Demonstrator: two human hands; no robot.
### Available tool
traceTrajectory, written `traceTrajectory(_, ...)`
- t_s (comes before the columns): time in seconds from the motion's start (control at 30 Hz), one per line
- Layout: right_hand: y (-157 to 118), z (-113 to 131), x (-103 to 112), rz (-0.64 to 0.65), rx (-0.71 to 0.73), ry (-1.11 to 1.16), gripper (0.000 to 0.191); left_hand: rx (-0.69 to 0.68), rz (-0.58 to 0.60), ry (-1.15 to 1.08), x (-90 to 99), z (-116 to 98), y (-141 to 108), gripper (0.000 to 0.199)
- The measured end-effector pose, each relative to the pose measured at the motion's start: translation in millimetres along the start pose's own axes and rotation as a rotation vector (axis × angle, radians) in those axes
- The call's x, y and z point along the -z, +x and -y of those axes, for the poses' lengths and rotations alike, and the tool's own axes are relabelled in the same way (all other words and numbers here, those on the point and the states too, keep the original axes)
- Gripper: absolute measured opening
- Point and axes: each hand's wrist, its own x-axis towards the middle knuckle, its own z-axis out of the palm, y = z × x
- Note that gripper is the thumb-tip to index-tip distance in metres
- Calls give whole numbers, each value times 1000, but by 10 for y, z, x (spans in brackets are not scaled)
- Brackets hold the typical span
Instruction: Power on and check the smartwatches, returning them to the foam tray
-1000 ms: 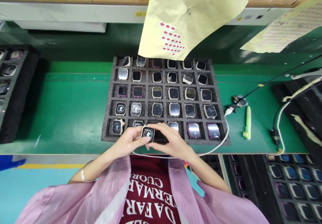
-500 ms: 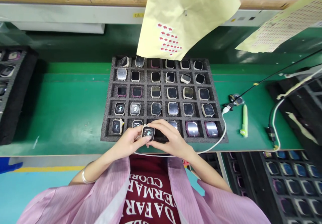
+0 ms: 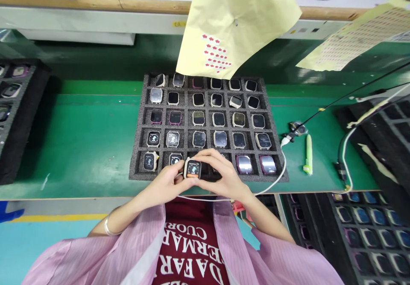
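A square smartwatch point(image 3: 193, 169) with a lit screen, an orange bar at its bottom, is held over the front row of a grey foam tray point(image 3: 136, 148). My left hand point(image 3: 168, 179) grips it from the left, thumb at its lower edge. My right hand point(image 3: 222, 175) holds its right side between thumb and fingers. A white cable point(image 3: 272, 185) comes from under the hands and curves right to a black connector. Watches sit one per compartment in the tray; a few at the left front show lit dials, such as one watch point(image 3: 153, 138).
Another foam tray point(image 3: 30, 118) of watches stands far left. Right of the main tray lie a round-faced watch point(image 3: 297, 128) and a green pen-like tool point(image 3: 308, 155). Yellow paper point(image 3: 237, 24) hangs over the tray's back edge. More watch trays point(image 3: 368, 234) are low at right.
The held watch has shifted slightly right and now shows an orange bar. My left thumb has moved from its screen to the lower edge. The view has shifted a little.
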Motion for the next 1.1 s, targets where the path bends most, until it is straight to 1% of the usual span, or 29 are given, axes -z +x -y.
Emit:
traceTrajectory(0.07,18,-9,66,-55,-21,-25,41,17,-81,-22,-42,14,-9,35)
traceTrajectory(0.1,25,-17,91,-66,-31,-67,41,11,-139,-52,-61,19,-9,35)
traceTrajectory(0.13,29,-25,111,-47,-40,-128,41,-6,-203,-91,-79,21,-5,35)
traceTrajectory(0.2,27,-35,155,71,-44,-275,40,-54,-299,-164,-101,18,5,33)
traceTrajectory(0.23,20,-33,190,140,-43,-343,41,-72,-314,-189,-106,12,9,33)
traceTrajectory(0.27,11,-24,238,187,-39,-403,42,-80,-311,-202,-107,5,10,33)
traceTrajectory(0.3,-2,-10,302,206,-35,-455,42,-78,-293,-205,-107,-4,10,33)
traceTrajectory(0.37,-30,27,458,206,-36,-550,38,-58,-240,-194,-113,-23,10,33)
traceTrajectory(0.4,-42,45,534,230,-49,-599,36,-46,-208,-189,-125,-33,16,33)
traceTrajectory(0.47,-58,71,644,326,-87,-684,34,-29,-135,-190,-174,-49,55,31)
traceTrajectory(0.53,-60,73,673,414,-122,-743,36,-31,-52,-206,-252,-61,130,30)
traceTrajectory(0.6,-62,48,650,434,-135,-766,35,-45,8,-219,-338,-72,222,29)
traceTrajectory(0.67,-78,3,638,401,-141,-730,32,-55,26,-207,-403,-85,296,27)
traceTrajectory(0.77,-140,-53,728,281,-149,-507,32,-36,24,-146,-428,-107,334,25)
traceTrajectory(0.87,-203,-33,850,93,-130,-248,35,-7,57,-61,-410,-121,316,37)
traceTrajectory(0.93,-216,13,851,24,-102,-148,37,-24,90,-8,-413,-118,307,46)
traceTrajectory(0.97,-212,34,819,27,-86,-125,38,-41,97,15,-422,-113,307,50)
traceTrajectory(1.03,-190,57,716,86,-61,-129,39,-68,88,55,-450,-98,315,55)
traceTrajectory(1.1,-163,51,614,141,-43,-183,37,-75,56,96,-483,-81,326,54)
